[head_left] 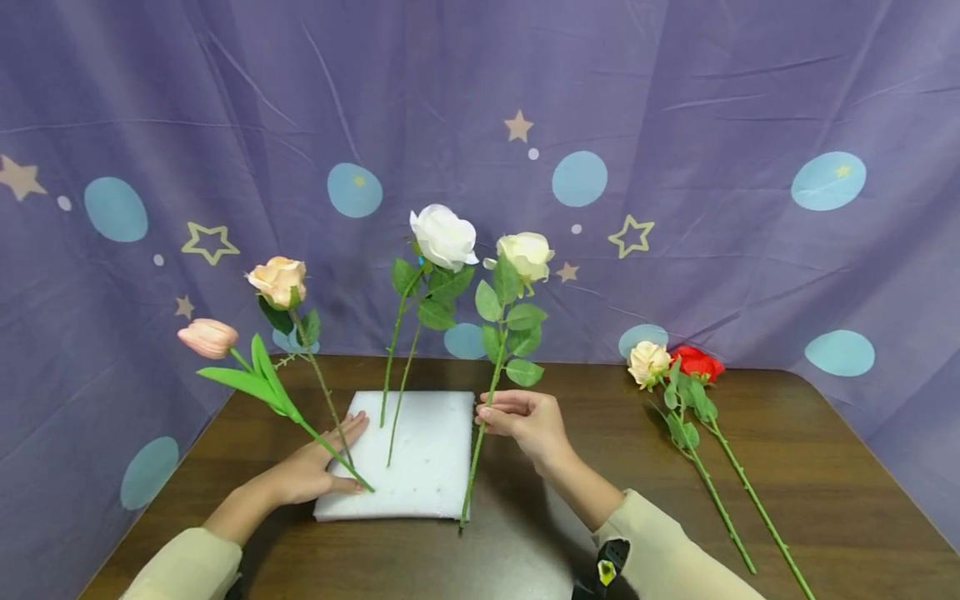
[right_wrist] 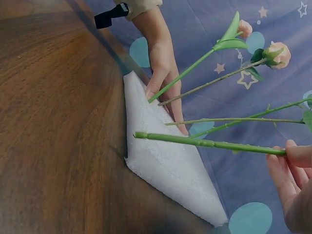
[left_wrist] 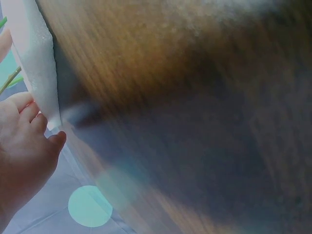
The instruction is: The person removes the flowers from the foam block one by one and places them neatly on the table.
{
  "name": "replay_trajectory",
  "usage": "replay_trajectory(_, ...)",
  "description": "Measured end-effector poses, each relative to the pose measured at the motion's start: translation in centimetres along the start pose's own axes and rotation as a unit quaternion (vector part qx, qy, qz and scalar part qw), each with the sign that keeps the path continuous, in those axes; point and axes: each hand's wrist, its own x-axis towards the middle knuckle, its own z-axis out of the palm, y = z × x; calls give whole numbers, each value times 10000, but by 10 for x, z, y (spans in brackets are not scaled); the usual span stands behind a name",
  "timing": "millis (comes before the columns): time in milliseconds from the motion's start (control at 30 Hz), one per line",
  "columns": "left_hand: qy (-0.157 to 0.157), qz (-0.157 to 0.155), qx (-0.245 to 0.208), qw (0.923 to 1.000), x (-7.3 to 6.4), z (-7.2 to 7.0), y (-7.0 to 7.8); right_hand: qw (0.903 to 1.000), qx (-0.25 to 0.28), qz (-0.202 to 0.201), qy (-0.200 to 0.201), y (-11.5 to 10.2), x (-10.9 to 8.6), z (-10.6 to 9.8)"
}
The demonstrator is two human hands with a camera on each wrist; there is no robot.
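Observation:
In the head view my left hand (head_left: 311,467) lies along the left side of a white foam block (head_left: 431,492), fingers straight against it. My right hand (head_left: 528,421) pinches the stem of a cream rose (head_left: 525,257) between thumb and fingers. The rose stands nearly upright; its lower stem end overlaps the block's right front corner. In the right wrist view, the bare stem end (right_wrist: 141,135) shows in front of the foam. A pink tulip (head_left: 210,338), a peach rose (head_left: 279,282) and a white rose (head_left: 444,237) stand in the block, leaning at different angles.
On the right of the brown wooden table (head_left: 600,500) lie a pale cream rose (head_left: 648,364) and a red rose (head_left: 699,363), stems pointing toward the front. Behind the table hangs a purple curtain (head_left: 465,100) with stars and blue ovals.

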Motion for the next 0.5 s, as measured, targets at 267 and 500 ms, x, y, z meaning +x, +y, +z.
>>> replay_trajectory(267,-9,27,10,10000,0,0,-1,9987,-450,117,-218,-6,-12,-14)
replay_trajectory(500,-13,-7,-39,10000,-1,0,-1,9971,-675,255,-250,-2,-17,-29)
